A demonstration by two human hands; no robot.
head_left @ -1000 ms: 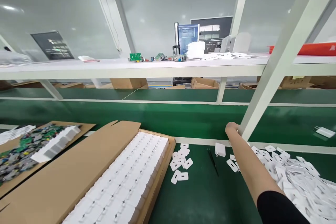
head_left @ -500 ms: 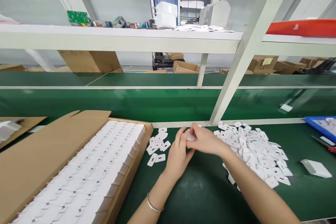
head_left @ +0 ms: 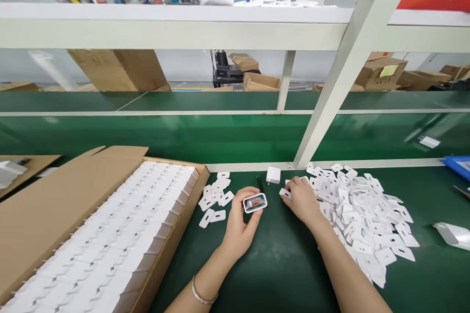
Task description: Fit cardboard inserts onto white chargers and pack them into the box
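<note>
Head view: half a second ago both hands met over one small white piece near the middle of the worktop; now they have come apart. The left hand (head_left: 240,225) is closed around a small white charger housing (head_left: 254,202), held up with its open end toward the camera so that an orange-red port part shows inside. The right hand (head_left: 301,199) has moved right to the near-left edge of the heap of white plastic tabs (head_left: 363,215), its fingertips pinching a single white tab (head_left: 285,193) just off the green worktop (head_left: 279,264). So the housing is now carried by the left hand alone while the right takes up a loose tab. Another white charger (head_left: 273,175) and black tweezers (head_left: 260,183) lie just behind, toward the worktop's far edge. A carton of white housings (head_left: 121,234) fills the left side.
</note>
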